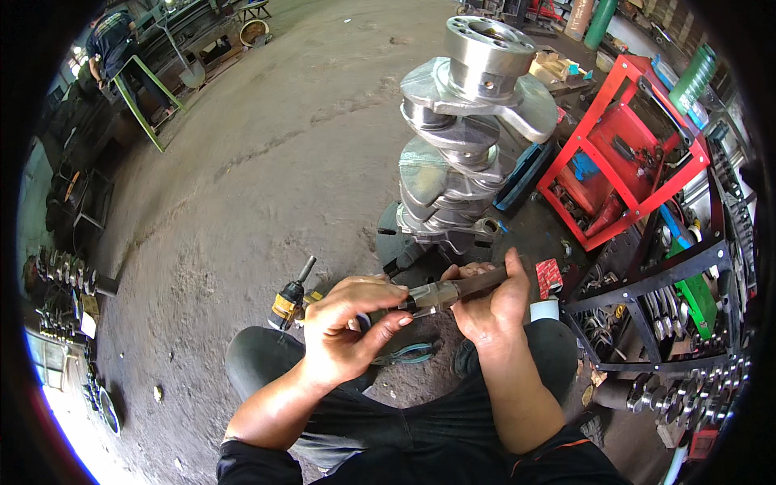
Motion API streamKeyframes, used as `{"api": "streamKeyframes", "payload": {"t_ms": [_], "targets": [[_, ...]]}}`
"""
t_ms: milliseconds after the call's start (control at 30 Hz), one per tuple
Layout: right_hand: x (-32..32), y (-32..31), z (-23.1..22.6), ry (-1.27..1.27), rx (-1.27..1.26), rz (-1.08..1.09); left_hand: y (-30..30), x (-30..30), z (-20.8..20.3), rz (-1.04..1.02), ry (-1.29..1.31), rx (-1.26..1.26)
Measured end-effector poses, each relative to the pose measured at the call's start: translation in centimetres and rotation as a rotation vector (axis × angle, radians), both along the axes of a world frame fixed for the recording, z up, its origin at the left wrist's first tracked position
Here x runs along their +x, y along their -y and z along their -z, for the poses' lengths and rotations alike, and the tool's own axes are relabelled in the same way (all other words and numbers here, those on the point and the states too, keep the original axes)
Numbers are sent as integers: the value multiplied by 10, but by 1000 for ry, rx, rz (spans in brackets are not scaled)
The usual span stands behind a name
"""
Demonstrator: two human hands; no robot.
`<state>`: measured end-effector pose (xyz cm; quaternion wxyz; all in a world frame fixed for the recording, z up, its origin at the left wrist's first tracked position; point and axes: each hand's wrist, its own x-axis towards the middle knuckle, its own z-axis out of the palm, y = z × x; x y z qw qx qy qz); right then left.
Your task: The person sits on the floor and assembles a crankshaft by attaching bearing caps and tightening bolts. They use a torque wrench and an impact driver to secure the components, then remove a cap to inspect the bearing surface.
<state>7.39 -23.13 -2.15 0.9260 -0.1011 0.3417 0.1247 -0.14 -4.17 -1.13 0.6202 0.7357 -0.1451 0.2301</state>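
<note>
My right hand (495,314) is closed, palm up, around a long dark grey-brown bar-like piece (435,297) with a shiny, partly clear-looking middle and a black end; I cannot make out its kind. At the black end, my left hand (338,322) pinches with fingers and thumb. Both hands are above my knees. Just beyond them a large metal crankshaft (459,182) stands upright on a dark base. A yellow-and-black power tool (284,305) stands on the floor left of my left hand. Pliers with teal handles (411,353) lie below the hands.
To the right are a red tool cart (618,153), a black rack (655,303) of metal parts, a small red-and-white box (548,275) and a white cylinder (545,309). More crankshafts (671,396) lie at lower right. A person (117,48) stands far left beside a green frame (139,105).
</note>
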Motion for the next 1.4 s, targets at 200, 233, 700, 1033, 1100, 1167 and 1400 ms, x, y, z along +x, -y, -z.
{"api": "streamKeyframes", "payload": {"t_ms": [200, 233, 700, 1033, 1100, 1167, 1400], "targets": [[0, 2, 1, 10, 13, 11, -4, 1, 2, 18, 8, 123], [0, 3, 1, 7, 12, 17, -4, 1, 2, 27, 9, 117], [-2, 2, 2, 19, 6, 25, -4, 2, 4, 49, 113, 157], [-1, 2, 1, 18, 32, 6, -5, 3, 9, 68, 82, 35], [-1, 1, 1, 24, 40, 1, -4, 3, 10, 24, 68, 33], [-1, 1, 1, 11, 47, 9, -4, 2, 11, 40, 4, -6], [0, 2, 2, 12, 27, 23, -5, 0, 3, 29, 61, 201]]}}
